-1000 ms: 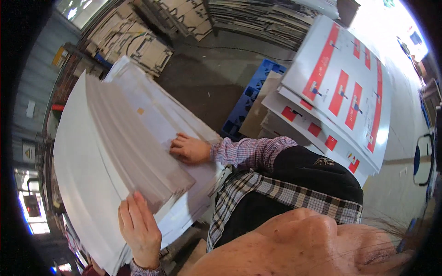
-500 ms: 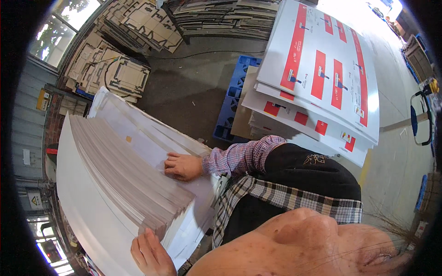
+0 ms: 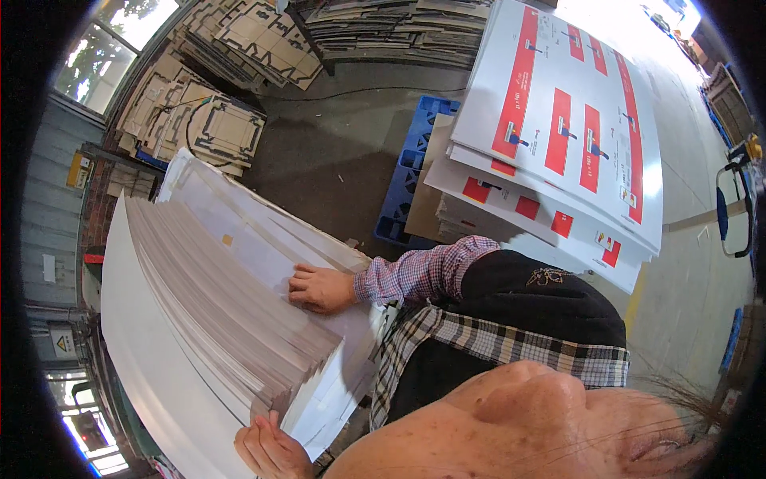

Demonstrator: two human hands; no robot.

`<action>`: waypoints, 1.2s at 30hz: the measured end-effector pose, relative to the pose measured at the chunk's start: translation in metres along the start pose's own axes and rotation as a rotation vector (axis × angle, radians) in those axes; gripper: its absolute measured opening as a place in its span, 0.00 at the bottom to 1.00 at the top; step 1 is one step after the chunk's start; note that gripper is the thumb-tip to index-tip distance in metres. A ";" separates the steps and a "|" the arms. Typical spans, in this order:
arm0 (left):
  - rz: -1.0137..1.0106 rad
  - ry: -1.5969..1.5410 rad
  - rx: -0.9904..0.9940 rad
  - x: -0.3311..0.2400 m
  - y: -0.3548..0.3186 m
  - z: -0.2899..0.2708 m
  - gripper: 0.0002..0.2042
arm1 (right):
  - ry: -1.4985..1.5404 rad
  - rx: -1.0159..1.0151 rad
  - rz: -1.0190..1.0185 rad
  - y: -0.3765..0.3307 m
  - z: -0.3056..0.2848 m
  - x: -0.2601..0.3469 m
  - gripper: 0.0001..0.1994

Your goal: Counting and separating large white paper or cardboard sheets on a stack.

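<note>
A thick stack of large paperboard sheets [image 3: 231,287], white on the face with greyish edges, lies fanned out at the left. Its white top face [image 3: 152,335] curves down along the outer side. My left hand [image 3: 274,449] is at the stack's near corner, fingers pressed together on the sheet edges; its thumb is hard to make out. On the pale surface [image 3: 215,203] beside the fanned edges rests my right hand [image 3: 323,289], palm down, its fingers loosely bent and spread next to the sheets. Nothing shows in its grasp.
Printed red-and-white sheets [image 3: 550,120] are piled on a blue pallet [image 3: 407,172] at the right. Die-cutting boards [image 3: 219,128] lean at the far left, and more flat boards [image 3: 399,32] are stacked at the back. A dark cable [image 3: 367,93] crosses the floor.
My left hand has moved slightly down at the corner, and a dark gap beside the white outer sheet looks wider. The right hand stays in place; the whole view has shifted slightly.
</note>
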State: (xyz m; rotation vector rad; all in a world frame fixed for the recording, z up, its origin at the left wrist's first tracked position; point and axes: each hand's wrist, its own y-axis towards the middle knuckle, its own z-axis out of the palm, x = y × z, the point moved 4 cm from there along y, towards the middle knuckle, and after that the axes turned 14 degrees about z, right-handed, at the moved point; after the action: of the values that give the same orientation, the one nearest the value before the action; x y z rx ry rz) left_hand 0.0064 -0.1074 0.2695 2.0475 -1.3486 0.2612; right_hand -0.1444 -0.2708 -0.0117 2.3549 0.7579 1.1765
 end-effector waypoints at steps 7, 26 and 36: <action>-0.098 -0.112 0.299 -0.002 0.041 -0.017 0.10 | 0.001 0.006 -0.036 0.001 -0.006 0.003 0.13; -0.303 0.064 -0.021 -0.017 -0.014 -0.010 0.13 | 0.343 0.146 0.191 0.004 0.008 -0.023 0.13; -0.366 0.026 0.021 -0.007 -0.015 -0.032 0.17 | 0.552 -0.056 0.078 0.069 -0.127 0.131 0.08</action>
State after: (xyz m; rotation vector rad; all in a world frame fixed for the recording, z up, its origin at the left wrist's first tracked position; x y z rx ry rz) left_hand 0.0219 -0.0786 0.2842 2.2517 -0.9337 0.1390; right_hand -0.1626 -0.2286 0.1775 2.0385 0.7901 1.8914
